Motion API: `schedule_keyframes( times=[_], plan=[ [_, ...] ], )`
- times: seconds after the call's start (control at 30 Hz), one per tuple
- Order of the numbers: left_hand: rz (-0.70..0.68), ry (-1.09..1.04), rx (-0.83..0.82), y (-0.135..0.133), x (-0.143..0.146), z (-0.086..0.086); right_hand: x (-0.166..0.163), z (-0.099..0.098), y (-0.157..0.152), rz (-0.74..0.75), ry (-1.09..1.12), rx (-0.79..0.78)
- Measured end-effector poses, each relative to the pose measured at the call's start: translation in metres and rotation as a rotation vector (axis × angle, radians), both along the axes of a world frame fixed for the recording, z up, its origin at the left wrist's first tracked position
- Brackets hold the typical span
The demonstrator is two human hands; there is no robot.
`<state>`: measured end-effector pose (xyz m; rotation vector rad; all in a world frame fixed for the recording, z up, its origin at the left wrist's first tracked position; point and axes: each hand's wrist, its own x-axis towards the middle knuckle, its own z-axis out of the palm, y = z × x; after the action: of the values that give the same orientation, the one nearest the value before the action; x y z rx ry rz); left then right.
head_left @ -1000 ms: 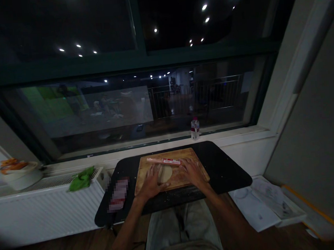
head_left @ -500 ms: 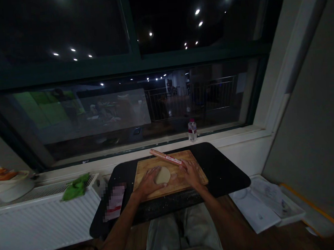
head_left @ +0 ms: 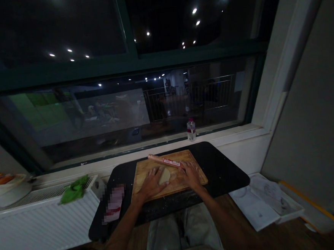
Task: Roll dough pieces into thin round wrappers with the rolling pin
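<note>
A wooden rolling pin [head_left: 158,159] with a red and white label lies slantwise over the far part of the wooden cutting board [head_left: 143,168]. My right hand [head_left: 191,173] has its fingers around the pin's right end. Beneath the pin, to its left, a round flat piece of dough [head_left: 165,175] rests on the board. My left hand [head_left: 151,184] lies over the dough's left side, thumb spread from the fingers, covering part of it.
The board sits on a black table [head_left: 218,167]. A pink packet [head_left: 115,204], partly blurred, is on its left. A bottle [head_left: 191,131] stands on the windowsill. On the radiator [head_left: 48,228] are a green cloth [head_left: 74,189] and a white bowl [head_left: 10,189]. An opened white box [head_left: 264,205] is right.
The rolling pin has turned slightly, its left end coming nearer, with its label showing more. My left hand has shifted a little over the dough and covers more of it.
</note>
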<state>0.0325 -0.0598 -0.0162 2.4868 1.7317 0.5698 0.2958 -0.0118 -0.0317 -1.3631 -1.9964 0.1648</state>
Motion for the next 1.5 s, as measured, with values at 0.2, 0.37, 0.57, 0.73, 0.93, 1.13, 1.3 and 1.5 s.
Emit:
schedule_keyframes(
  times=[0.2, 0.37, 0.57, 0.73, 0.93, 1.13, 1.3, 1.5],
  plan=[
    [-0.085, 0.052, 0.014, 0.008, 0.007, 0.001, 0.003, -0.002, 0.001, 0.053, 0.02, 0.031],
    [-0.122, 0.043, 0.003, 0.006, 0.0, 0.0, 0.002, -0.001, -0.002, 0.046, 0.029, 0.035],
    [-0.139, 0.038, 0.025, -0.008, -0.003, -0.001, 0.002, 0.0, -0.004, 0.037, 0.04, 0.038],
    [0.19, 0.091, 0.086, -0.017, 0.029, -0.012, 0.002, 0.0, -0.006, 0.04, 0.051, 0.041],
    [0.372, 0.026, 0.141, -0.01, 0.063, -0.028, 0.002, 0.003, -0.009, 0.067, 0.044, 0.027],
    [0.035, -0.048, 0.097, 0.001, 0.031, -0.011, 0.001, 0.003, -0.009, 0.062, 0.033, 0.031],
    [-0.021, 0.013, 0.059, -0.003, 0.022, -0.003, 0.0, 0.0, -0.008, 0.05, 0.032, 0.019],
    [0.299, 0.055, 0.086, -0.011, 0.057, -0.018, 0.0, 0.0, -0.008, 0.042, 0.023, 0.017]
  ],
)
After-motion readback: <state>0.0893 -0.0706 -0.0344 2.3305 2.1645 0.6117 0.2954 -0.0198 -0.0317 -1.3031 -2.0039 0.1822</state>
